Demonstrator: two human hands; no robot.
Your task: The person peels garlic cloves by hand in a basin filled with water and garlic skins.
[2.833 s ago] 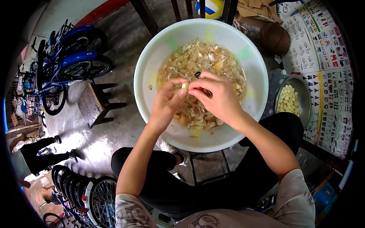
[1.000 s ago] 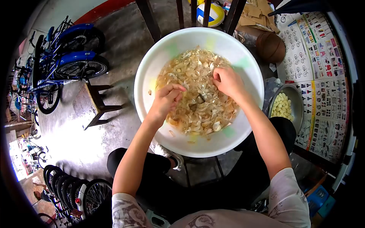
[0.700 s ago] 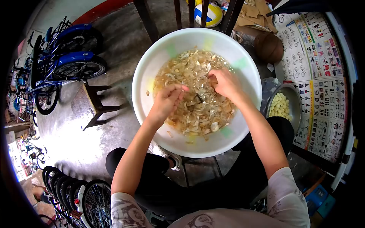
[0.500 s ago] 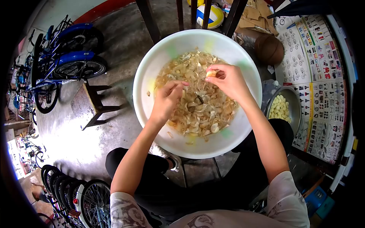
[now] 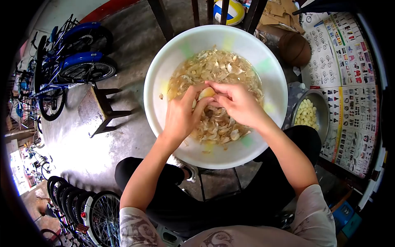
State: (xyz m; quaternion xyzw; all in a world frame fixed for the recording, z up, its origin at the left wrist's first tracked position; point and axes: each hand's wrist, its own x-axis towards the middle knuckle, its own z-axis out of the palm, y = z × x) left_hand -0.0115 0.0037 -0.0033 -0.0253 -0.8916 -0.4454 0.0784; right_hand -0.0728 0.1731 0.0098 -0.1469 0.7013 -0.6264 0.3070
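A garlic clove (image 5: 207, 93) with yellowish skin is pinched between both hands, over the wide white basin (image 5: 164, 57). My left hand (image 5: 184, 112) is closed on its left side, thumb and forefinger around it. From the right, my right hand (image 5: 238, 103) grips the same clove with its fingertips touching it. Below them, wet garlic skins (image 5: 218, 68) float in water in the basin. A metal bowl (image 5: 325, 108) with peeled cloves (image 5: 306, 114) stands right of the basin, beside my right knee.
A wooden stool (image 5: 95, 110) and parked blue bicycles (image 5: 82, 66) are on the left, with a row of tyres (image 5: 74, 201) below. Dark wooden bars (image 5: 161, 18) rise behind the basin. A ball (image 5: 228, 11), a basketball (image 5: 295, 49) and a printed poster (image 5: 354, 94) are at the right.
My right hand first reached into the skins, then lifted out a clove. It has since moved left and down to my left hand, and both now hold the clove.
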